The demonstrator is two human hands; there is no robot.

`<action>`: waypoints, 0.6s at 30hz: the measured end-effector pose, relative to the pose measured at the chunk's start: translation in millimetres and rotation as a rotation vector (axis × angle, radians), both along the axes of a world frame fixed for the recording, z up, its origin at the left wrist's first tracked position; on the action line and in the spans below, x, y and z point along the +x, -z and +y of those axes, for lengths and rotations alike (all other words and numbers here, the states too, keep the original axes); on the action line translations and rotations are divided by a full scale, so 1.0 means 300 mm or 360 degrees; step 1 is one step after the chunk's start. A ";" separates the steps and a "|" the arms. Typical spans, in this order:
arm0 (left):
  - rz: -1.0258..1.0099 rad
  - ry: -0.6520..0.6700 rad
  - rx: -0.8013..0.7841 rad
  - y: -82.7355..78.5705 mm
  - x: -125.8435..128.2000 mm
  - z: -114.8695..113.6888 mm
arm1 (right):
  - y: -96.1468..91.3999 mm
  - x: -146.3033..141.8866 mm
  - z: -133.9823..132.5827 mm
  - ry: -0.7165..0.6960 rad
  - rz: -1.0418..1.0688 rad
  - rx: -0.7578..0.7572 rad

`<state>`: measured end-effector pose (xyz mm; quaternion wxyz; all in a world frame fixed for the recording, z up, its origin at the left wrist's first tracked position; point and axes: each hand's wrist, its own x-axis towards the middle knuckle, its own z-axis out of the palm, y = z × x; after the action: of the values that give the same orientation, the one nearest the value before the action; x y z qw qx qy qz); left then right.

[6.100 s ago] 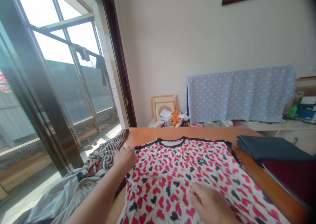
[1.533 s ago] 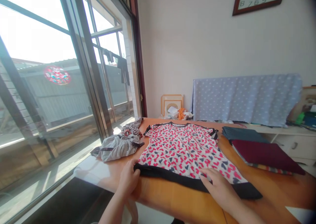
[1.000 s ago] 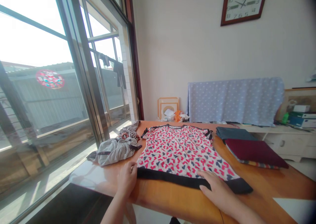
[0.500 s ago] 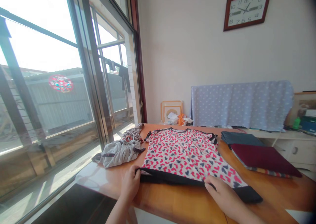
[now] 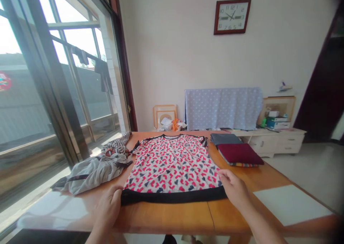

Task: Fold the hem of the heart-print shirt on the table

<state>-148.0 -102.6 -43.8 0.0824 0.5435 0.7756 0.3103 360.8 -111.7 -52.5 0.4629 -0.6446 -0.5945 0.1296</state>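
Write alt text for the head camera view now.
The left hand and right hand flank the black hem of a heart-print shirt spread flat on a wooden table. A gray garment lies to its left, a folded maroon cloth to its right.

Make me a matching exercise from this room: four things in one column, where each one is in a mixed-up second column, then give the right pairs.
Things:
1. heart-print shirt
2. grey garment
3. maroon folded cloth
4. clock

Places:
A. high on the wall
B. at the right of the table
C. spread flat mid-table
D. crumpled beside the window

Pairs: 1-C, 2-D, 3-B, 4-A
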 end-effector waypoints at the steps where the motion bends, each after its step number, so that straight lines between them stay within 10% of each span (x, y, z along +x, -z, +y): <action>1: 0.0005 0.0041 0.0010 0.008 -0.009 0.008 | 0.012 0.035 -0.002 0.0069 -0.0028 -0.0008; 11: 0.0046 0.0532 0.0174 0.110 -0.112 0.086 | 0.097 0.182 -0.081 0.0257 -0.0495 -0.0218; 18: 0.0229 0.0460 0.0119 0.087 -0.080 0.088 | 0.066 0.150 -0.074 0.0251 -0.0448 -0.0350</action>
<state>-171.9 -76.4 -70.0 0.0500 0.6729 0.6811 0.2842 405.8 -133.9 -72.4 0.3105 -0.7476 -0.5833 0.0656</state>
